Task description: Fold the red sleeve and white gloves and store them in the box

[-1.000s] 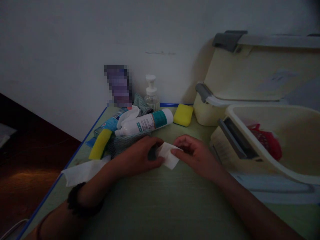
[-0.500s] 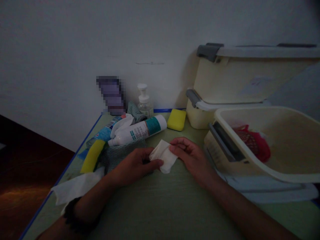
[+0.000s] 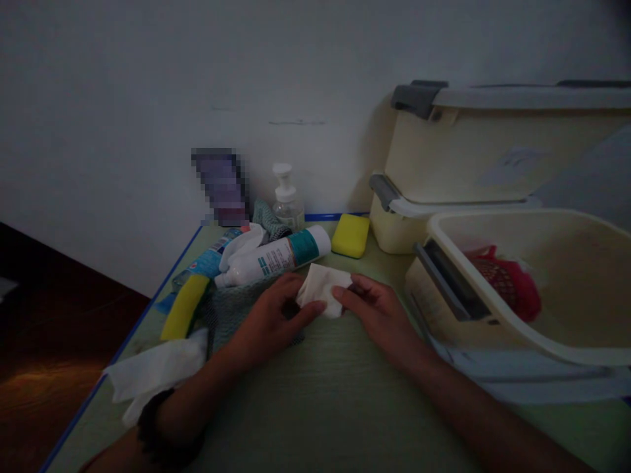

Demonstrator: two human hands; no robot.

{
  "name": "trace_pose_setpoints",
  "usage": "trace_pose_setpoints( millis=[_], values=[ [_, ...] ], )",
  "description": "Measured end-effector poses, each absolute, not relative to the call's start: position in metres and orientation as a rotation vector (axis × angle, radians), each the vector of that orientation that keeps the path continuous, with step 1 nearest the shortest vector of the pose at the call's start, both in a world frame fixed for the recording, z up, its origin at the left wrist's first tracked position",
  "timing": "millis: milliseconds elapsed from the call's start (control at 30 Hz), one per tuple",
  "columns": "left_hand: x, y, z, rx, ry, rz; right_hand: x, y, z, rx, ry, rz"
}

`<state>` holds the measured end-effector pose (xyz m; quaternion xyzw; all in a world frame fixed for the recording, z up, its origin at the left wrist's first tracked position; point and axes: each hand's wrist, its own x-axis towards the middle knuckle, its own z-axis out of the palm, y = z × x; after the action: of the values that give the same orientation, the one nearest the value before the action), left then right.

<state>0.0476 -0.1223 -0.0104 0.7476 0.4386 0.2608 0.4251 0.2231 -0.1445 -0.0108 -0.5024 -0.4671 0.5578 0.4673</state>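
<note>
Both my hands pinch a small folded white tissue [image 3: 323, 288] just above the green table [image 3: 325, 407]. My left hand [image 3: 270, 320] grips its left edge with thumb and fingers closed. My right hand [image 3: 378, 314] holds the right edge, fingers curled. Under my left hand lies a grey-green cloth [image 3: 231, 312]. A white and teal bottle [image 3: 273, 256] lies on its side just behind the tissue.
A yellow sponge [image 3: 350, 235], a clear pump bottle [image 3: 287, 197], a blue tube [image 3: 207, 261] and a yellow object [image 3: 183, 307] crowd the back left. Another white tissue [image 3: 155, 374] lies near the left edge. Cream bins [image 3: 493, 164] stand right; the nearer tub [image 3: 537, 335] holds something red [image 3: 503, 282].
The tissue has been folded smaller and lifted slightly toward the bottle; both hands moved up and closer together. The view shifted a little.
</note>
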Motion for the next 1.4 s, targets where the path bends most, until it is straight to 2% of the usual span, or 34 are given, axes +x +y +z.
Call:
trace_pose_setpoints(
  millis=[200, 467, 1400],
  values=[
    [0.0459, -0.1288, -0.0150, 2.036, 0.948, 0.977, 0.2262, -0.1446, -0.0093, -1.284, -1.136, 1.309],
    [0.0460, -0.1290, -0.0137, 2.181, 1.080, 0.808, 0.2251, -0.1451, -0.0090, -1.286, -1.187, 1.282],
    [0.0464, -0.1293, -0.0145, 2.096, 1.072, 0.787, 0.2259, -0.1432, -0.0179, -1.264, -1.124, 1.377]
  ],
)
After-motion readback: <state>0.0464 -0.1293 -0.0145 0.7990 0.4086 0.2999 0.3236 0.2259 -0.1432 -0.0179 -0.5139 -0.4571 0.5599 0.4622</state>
